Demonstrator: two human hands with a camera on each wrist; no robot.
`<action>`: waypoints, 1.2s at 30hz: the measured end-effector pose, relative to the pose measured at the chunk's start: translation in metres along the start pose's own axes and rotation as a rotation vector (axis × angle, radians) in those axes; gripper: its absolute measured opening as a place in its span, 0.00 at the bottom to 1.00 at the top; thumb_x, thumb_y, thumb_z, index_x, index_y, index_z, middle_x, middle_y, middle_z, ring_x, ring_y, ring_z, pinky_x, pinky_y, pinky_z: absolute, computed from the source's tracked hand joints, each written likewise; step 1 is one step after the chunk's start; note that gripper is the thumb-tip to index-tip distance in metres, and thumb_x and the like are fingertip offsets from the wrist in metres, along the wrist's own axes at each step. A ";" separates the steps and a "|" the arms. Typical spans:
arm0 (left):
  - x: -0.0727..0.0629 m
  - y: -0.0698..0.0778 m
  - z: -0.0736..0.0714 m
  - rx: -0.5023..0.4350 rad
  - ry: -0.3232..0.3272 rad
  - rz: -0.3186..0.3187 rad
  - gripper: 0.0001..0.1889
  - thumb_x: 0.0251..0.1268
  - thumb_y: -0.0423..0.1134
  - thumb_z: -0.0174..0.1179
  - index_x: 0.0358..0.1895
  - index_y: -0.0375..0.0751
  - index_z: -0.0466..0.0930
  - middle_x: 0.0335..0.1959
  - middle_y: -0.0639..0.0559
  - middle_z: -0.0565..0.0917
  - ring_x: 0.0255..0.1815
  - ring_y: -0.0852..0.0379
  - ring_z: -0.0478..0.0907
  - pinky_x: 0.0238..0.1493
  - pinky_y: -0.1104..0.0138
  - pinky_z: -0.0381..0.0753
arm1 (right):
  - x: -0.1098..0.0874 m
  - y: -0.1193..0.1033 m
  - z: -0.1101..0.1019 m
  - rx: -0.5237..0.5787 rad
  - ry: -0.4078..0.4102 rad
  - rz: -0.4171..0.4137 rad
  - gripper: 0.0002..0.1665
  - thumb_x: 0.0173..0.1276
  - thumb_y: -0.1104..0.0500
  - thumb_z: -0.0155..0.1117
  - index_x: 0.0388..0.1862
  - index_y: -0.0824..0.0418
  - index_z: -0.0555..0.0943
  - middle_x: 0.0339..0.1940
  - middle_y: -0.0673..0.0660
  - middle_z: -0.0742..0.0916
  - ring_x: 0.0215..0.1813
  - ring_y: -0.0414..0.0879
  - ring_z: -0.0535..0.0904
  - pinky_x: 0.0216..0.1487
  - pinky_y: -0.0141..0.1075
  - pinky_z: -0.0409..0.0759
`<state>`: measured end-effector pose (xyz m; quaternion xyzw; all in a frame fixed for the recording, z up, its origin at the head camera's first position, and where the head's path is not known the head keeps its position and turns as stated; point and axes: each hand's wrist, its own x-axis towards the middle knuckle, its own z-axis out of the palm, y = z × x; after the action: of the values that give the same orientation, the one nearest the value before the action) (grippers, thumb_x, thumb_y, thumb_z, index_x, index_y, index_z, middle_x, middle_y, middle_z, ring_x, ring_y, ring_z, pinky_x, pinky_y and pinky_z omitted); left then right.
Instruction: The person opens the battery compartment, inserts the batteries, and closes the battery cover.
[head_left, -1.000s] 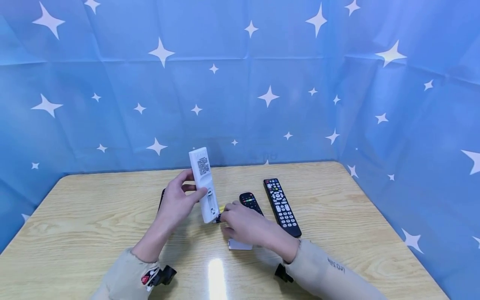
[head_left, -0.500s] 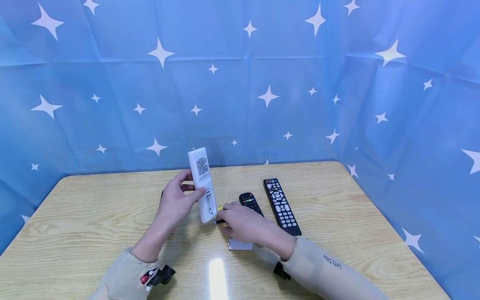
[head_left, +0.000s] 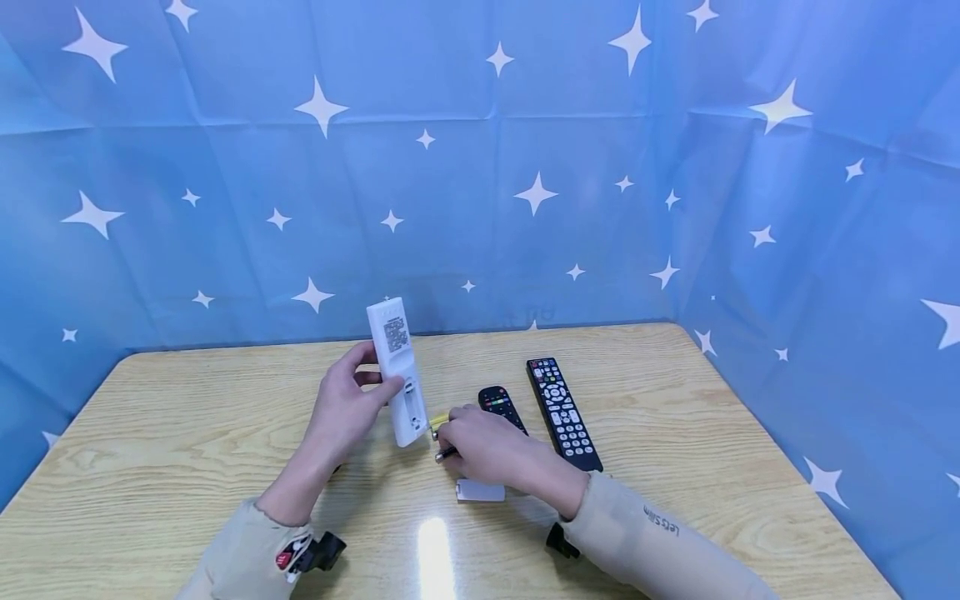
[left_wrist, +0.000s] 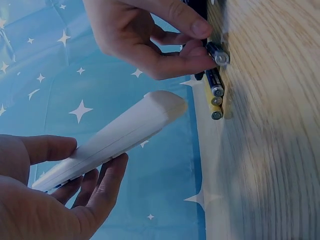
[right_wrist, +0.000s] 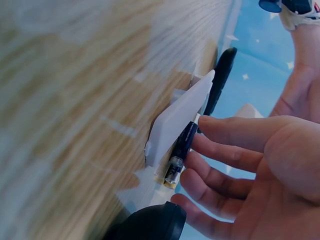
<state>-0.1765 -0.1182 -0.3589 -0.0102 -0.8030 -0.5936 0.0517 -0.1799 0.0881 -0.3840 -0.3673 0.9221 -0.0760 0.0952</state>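
A white remote control (head_left: 399, 375) is held up in my left hand (head_left: 348, 400), thumb on its back and fingers behind it. The back faces me with its battery compartment uncovered. My right hand (head_left: 483, 443) pinches a dark battery (head_left: 446, 454) between thumb and fingers, just off the table to the right of the remote. In the left wrist view, a second dark battery (left_wrist: 215, 82) and yellow batteries (left_wrist: 216, 115) lie in a row beneath that hand. The white battery cover (head_left: 481, 491) lies on the table, on the near side of my right hand.
A small black remote (head_left: 501, 403) lies beyond my right hand, partly hidden by it. Further right is a longer black remote (head_left: 564, 412). The wooden table (head_left: 187, 433) ends at a blue star-patterned curtain (head_left: 465, 167) at the back and right.
My left hand has shifted slightly left with the white remote. The dark battery now shows in my right fingertips, lifted and drawn a little nearer to me.
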 end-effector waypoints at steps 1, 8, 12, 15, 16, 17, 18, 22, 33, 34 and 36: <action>0.000 0.000 0.000 0.000 0.002 -0.002 0.25 0.68 0.29 0.64 0.68 0.34 0.73 0.59 0.39 0.78 0.54 0.42 0.80 0.48 0.59 0.84 | 0.000 0.000 0.000 -0.004 -0.002 0.003 0.07 0.70 0.57 0.72 0.32 0.53 0.85 0.31 0.44 0.77 0.35 0.39 0.72 0.34 0.31 0.75; 0.001 -0.004 -0.002 -0.003 0.012 -0.004 0.25 0.68 0.28 0.65 0.67 0.34 0.73 0.58 0.39 0.78 0.53 0.43 0.81 0.48 0.60 0.82 | 0.000 -0.003 -0.001 -0.013 -0.011 0.017 0.05 0.67 0.62 0.74 0.35 0.54 0.86 0.34 0.45 0.80 0.41 0.40 0.76 0.40 0.31 0.79; 0.001 -0.005 -0.002 -0.009 0.013 -0.004 0.25 0.67 0.28 0.65 0.67 0.34 0.73 0.57 0.39 0.79 0.52 0.44 0.81 0.46 0.62 0.81 | 0.001 -0.003 0.001 -0.002 -0.019 0.018 0.06 0.65 0.64 0.75 0.36 0.55 0.87 0.35 0.45 0.80 0.41 0.40 0.76 0.41 0.30 0.79; 0.002 -0.005 -0.003 -0.006 0.013 -0.005 0.25 0.67 0.28 0.65 0.67 0.34 0.73 0.56 0.39 0.79 0.52 0.44 0.81 0.46 0.63 0.81 | 0.003 -0.003 0.002 -0.011 -0.013 0.002 0.07 0.64 0.66 0.76 0.35 0.55 0.87 0.35 0.45 0.80 0.41 0.40 0.75 0.41 0.29 0.79; 0.002 -0.005 -0.003 -0.004 0.014 -0.006 0.26 0.67 0.28 0.65 0.67 0.34 0.73 0.56 0.39 0.80 0.51 0.44 0.82 0.46 0.63 0.81 | 0.004 -0.003 0.002 -0.018 -0.009 -0.007 0.07 0.63 0.66 0.76 0.35 0.55 0.87 0.35 0.45 0.80 0.41 0.40 0.75 0.42 0.29 0.79; 0.002 -0.006 -0.003 -0.003 0.013 -0.007 0.26 0.67 0.28 0.65 0.68 0.34 0.73 0.55 0.39 0.80 0.52 0.44 0.82 0.46 0.62 0.81 | 0.005 -0.003 0.003 -0.024 -0.006 -0.015 0.08 0.63 0.67 0.75 0.35 0.55 0.87 0.35 0.45 0.80 0.40 0.40 0.75 0.42 0.29 0.78; 0.002 -0.006 -0.003 -0.002 0.013 -0.009 0.26 0.67 0.28 0.65 0.68 0.34 0.73 0.55 0.39 0.79 0.52 0.44 0.81 0.46 0.62 0.81 | 0.005 -0.003 0.003 -0.029 -0.004 -0.022 0.08 0.63 0.67 0.75 0.34 0.55 0.87 0.34 0.45 0.80 0.40 0.39 0.75 0.42 0.29 0.78; 0.002 -0.007 -0.002 -0.003 0.012 -0.013 0.26 0.67 0.28 0.65 0.68 0.34 0.72 0.56 0.38 0.80 0.52 0.43 0.81 0.48 0.61 0.82 | 0.007 -0.004 0.004 -0.038 -0.006 -0.046 0.10 0.62 0.69 0.76 0.35 0.55 0.87 0.33 0.44 0.82 0.40 0.39 0.75 0.42 0.29 0.78; 0.002 -0.008 -0.003 -0.004 0.008 -0.014 0.26 0.67 0.27 0.65 0.68 0.33 0.73 0.55 0.38 0.80 0.53 0.43 0.81 0.49 0.59 0.83 | 0.005 -0.004 0.004 -0.091 -0.013 -0.082 0.11 0.63 0.68 0.76 0.32 0.52 0.85 0.32 0.44 0.82 0.37 0.38 0.75 0.37 0.29 0.77; 0.002 -0.008 -0.003 -0.004 0.008 -0.015 0.26 0.67 0.27 0.65 0.68 0.33 0.73 0.55 0.38 0.80 0.52 0.43 0.81 0.49 0.59 0.83 | 0.005 -0.004 0.004 -0.088 -0.011 -0.083 0.11 0.63 0.68 0.75 0.32 0.52 0.84 0.31 0.43 0.81 0.36 0.37 0.75 0.35 0.28 0.76; 0.002 -0.009 -0.003 -0.005 0.006 -0.016 0.26 0.67 0.27 0.65 0.68 0.33 0.73 0.55 0.38 0.80 0.52 0.43 0.81 0.49 0.60 0.82 | 0.004 -0.003 0.004 -0.073 -0.004 -0.083 0.10 0.64 0.68 0.75 0.33 0.53 0.83 0.31 0.44 0.81 0.35 0.36 0.74 0.34 0.28 0.76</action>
<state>-0.1789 -0.1238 -0.3663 -0.0020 -0.8013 -0.5962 0.0495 -0.1796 0.0830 -0.3874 -0.4085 0.9080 -0.0457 0.0804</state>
